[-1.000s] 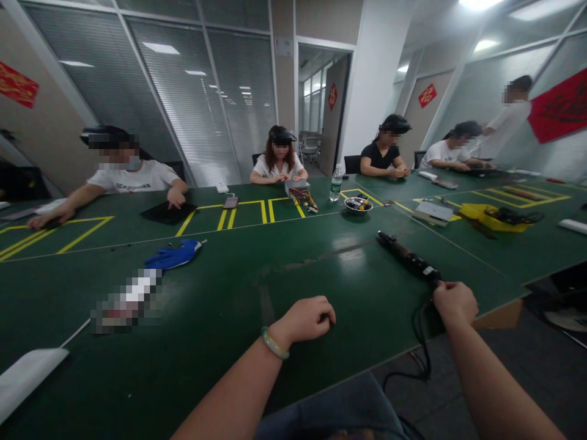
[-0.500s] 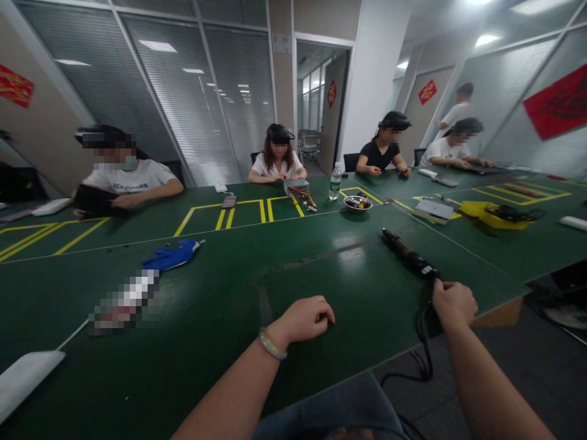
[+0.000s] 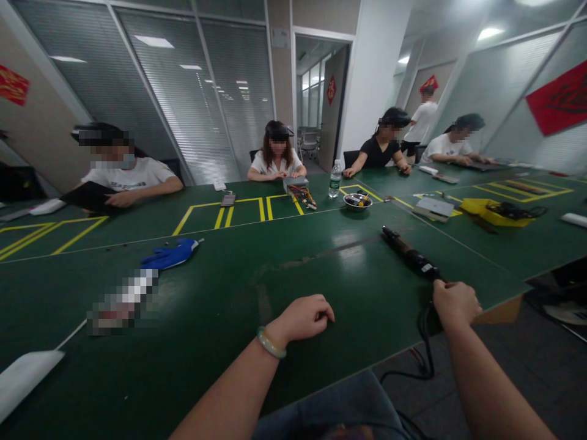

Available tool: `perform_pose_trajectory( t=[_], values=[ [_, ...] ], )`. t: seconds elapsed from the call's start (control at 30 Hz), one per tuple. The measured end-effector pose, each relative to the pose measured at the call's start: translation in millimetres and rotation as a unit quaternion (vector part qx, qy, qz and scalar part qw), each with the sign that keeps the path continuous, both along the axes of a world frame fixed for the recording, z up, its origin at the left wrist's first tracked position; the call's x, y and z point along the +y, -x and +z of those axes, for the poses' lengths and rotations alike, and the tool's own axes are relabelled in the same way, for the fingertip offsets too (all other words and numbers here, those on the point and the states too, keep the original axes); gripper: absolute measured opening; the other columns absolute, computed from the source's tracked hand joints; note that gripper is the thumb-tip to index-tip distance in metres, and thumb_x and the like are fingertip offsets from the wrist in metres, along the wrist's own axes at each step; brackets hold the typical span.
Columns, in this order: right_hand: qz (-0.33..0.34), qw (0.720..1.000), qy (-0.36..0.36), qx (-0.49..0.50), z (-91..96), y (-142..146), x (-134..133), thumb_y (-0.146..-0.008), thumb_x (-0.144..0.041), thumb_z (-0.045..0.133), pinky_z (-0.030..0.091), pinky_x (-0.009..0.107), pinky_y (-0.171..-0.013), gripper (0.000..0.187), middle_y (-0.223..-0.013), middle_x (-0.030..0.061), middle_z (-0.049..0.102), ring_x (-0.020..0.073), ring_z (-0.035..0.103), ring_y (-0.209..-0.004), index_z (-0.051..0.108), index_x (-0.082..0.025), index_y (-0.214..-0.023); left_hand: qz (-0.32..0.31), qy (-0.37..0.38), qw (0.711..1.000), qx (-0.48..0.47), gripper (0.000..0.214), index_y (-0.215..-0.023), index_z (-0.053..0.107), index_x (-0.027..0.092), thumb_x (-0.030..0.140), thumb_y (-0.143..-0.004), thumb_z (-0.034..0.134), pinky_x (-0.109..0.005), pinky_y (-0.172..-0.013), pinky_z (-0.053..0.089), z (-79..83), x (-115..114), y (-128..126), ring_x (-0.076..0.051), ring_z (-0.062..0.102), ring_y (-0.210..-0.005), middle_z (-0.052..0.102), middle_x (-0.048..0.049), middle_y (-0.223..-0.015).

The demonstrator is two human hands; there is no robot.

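Head view: the left hand (image 3: pixel 300 319) was rested half-curled and empty on the green workbench (image 3: pixel 220 379); the right hand (image 3: pixel 455 304) was closed around the cord end of a corded black hand tool (image 3: pixel 411 255), which lay on the bench, judged light and stiff, best gripped at its thick body.

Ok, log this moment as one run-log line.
left hand: empty, resting on dark green workbench | right hand: gripping tail of black corded electric screwdriver
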State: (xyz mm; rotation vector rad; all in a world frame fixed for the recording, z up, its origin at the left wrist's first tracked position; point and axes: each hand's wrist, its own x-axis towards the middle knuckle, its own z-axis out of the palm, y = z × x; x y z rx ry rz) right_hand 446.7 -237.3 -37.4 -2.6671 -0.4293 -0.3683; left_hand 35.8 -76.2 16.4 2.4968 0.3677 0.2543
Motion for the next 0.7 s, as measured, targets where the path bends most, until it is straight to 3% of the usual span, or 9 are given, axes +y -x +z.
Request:
perform_pose_trajectory(
  t=[0.1,0.23,0.33,0.47,0.57,0.63,0.7],
  values=[
    [-0.023,1.000,-0.002,0.010,2.7,2.7,0.0,-0.082,-0.049,0.045,0.042,0.052,-0.077,0.045,-0.099,0.0212,0.061,0.0378,0.058,-0.094,0.073,-0.015,-0.088,0.001,-0.002,1.000,0.006,0.021,-0.095,0.069,0.024,0.017,-0.084,0.053,-0.021,-0.068,0.041,0.1,-0.1,-0.1,-0.011,0.055,-0.078,0.060,-0.0003,-0.095],
    [0.009,0.998,-0.059,-0.033,6.4,8.0,-0.3,-0.089,-0.053,0.036,0.039,0.052,-0.084,0.050,-0.110,0.0165,0.061,0.0344,0.055,-0.102,0.072,-0.020,-0.085,0.001,-0.004,1.000,0.011,0.021,-0.096,0.069,0.024,0.017,-0.085,0.053,-0.021,-0.068,0.041,-1.1,0.3,-0.3,-0.011,0.055,-0.079,0.060,-0.0003,-0.096],
    [0.054,0.986,-0.112,-0.112,8.7,13.2,1.0,-0.091,-0.049,0.037,0.035,0.049,-0.091,0.045,-0.110,0.0105,0.063,0.0293,0.055,-0.103,0.071,-0.020,-0.083,0.002,-0.006,1.000,0.015,0.021,-0.097,0.069,0.024,0.017,-0.086,0.052,-0.021,-0.068,0.041,-2.5,0.6,-0.3,-0.011,0.055,-0.079,0.059,-0.0004,-0.097],
    [0.146,0.976,-0.085,-0.140,12.3,17.3,9.1,-0.089,-0.053,0.041,0.036,0.042,-0.093,0.045,-0.116,0.0092,0.060,0.0273,0.054,-0.104,0.067,-0.019,-0.076,0.003,-0.003,1.000,0.008,0.021,-0.096,0.069,0.024,0.017,-0.085,0.053,-0.021,-0.068,0.041,-1.8,0.5,-0.2,-0.011,0.055,-0.078,0.059,-0.0003,-0.095],
    [0.147,0.981,-0.056,-0.111,16.5,15.8,20.9,-0.085,-0.063,0.046,0.039,0.041,-0.091,0.056,-0.124,0.0151,0.054,0.0304,0.052,-0.108,0.064,-0.015,-0.109,0.002,0.006,1.000,0.003,0.021,-0.096,0.069,0.024,0.018,-0.085,0.053,-0.020,-0.067,0.041,0.3,0.0,0.0,-0.011,0.054,-0.077,0.059,0.0001,-0.095],
    [0.128,0.989,-0.007,-0.071,19.3,11.7,29.9,-0.079,-0.072,0.049,0.040,0.047,-0.089,0.081,-0.125,0.0194,0.051,0.0356,0.051,-0.108,0.047,-0.014,-0.136,0.002,0.008,1.000,0.002,0.021,-0.096,0.069,0.024,0.018,-0.085,0.053,-0.020,-0.067,0.041,1.0,-0.1,0.1,-0.011,0.055,-0.078,0.060,-0.0001,-0.095],
    [0.101,0.993,0.046,-0.032,20.8,4.7,38.1,-0.076,-0.077,0.049,0.039,0.053,-0.086,0.091,-0.124,0.0211,0.052,0.0408,0.051,-0.108,0.038,-0.019,-0.144,0.001,0.007,1.000,0.003,0.021,-0.097,0.070,0.024,0.018,-0.085,0.053,-0.021,-0.069,0.042,0.4,0.2,0.0,-0.011,0.055,-0.079,0.060,-0.0002,-0.096]
  ],
)
